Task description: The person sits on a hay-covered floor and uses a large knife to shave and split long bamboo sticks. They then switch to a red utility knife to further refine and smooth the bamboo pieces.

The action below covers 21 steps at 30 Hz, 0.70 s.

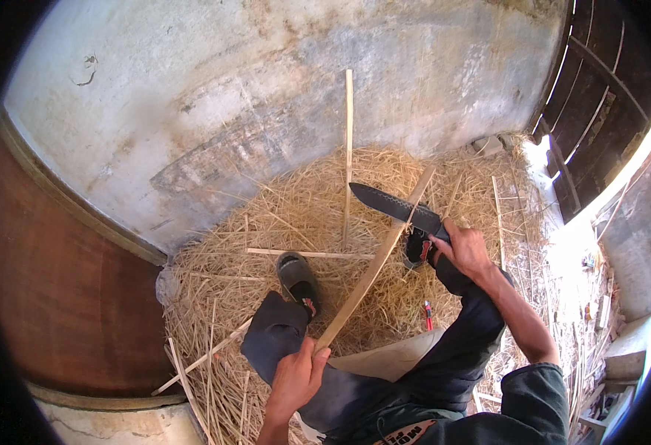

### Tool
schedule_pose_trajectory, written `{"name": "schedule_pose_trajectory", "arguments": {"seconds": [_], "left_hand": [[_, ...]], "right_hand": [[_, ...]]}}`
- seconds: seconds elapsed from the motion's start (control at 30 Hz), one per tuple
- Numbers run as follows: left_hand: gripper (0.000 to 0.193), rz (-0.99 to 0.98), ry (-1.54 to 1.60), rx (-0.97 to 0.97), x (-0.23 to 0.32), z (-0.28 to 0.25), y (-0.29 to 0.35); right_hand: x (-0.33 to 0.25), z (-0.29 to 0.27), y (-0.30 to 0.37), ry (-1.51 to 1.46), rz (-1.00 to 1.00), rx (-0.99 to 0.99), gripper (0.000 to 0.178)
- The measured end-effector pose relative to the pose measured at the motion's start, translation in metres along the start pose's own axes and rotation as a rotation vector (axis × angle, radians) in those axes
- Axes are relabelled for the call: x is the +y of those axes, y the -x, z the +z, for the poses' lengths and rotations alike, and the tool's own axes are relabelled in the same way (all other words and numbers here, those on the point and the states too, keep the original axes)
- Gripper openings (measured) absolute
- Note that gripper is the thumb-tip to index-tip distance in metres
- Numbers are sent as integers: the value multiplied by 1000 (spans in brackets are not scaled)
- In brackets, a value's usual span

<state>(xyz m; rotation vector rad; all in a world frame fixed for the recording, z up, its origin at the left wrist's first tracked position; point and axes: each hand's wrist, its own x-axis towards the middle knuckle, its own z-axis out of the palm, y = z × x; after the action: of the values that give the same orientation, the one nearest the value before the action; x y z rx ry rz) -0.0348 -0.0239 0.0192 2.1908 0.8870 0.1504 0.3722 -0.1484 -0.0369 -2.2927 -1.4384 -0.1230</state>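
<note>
My left hand [296, 378] is closed round the near end of a long, pale bamboo strip [365, 284]. The strip slants away from me, up to the right, over the straw. In my right hand [465, 251] is a broad dark knife [390, 203], its blade pointing to the upper left. The blade lies across the strip near its far end, apparently touching it. A thin curl of shaving shows at the crossing. My fingers hide most of the knife's handle.
Straw and shavings [266, 215] cover the floor round my shoes. One thin strip [349, 148] leans on the stained wall [281, 89]; another strip [310, 254] lies crosswise. A small red tool [428, 315] rests by my right leg. A brown panel [80, 282] stands at left.
</note>
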Motion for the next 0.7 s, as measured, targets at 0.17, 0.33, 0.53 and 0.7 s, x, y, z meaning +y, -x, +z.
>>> {"name": "schedule_pose_trajectory", "arguments": {"seconds": [0.17, 0.33, 0.53, 0.7], "left_hand": [[34, -18, 113, 8, 12, 20, -2], [30, -81, 181, -33, 9, 33, -5], [30, -60, 220, 12, -2, 50, -12], [32, -13, 148, 85, -14, 58, -9]], "right_hand": [[15, -11, -8, 100, -49, 139, 36], [7, -20, -11, 45, -30, 155, 36], [-24, -33, -7, -66, -149, -61, 38], [31, -17, -30, 228, -203, 33, 46]]}}
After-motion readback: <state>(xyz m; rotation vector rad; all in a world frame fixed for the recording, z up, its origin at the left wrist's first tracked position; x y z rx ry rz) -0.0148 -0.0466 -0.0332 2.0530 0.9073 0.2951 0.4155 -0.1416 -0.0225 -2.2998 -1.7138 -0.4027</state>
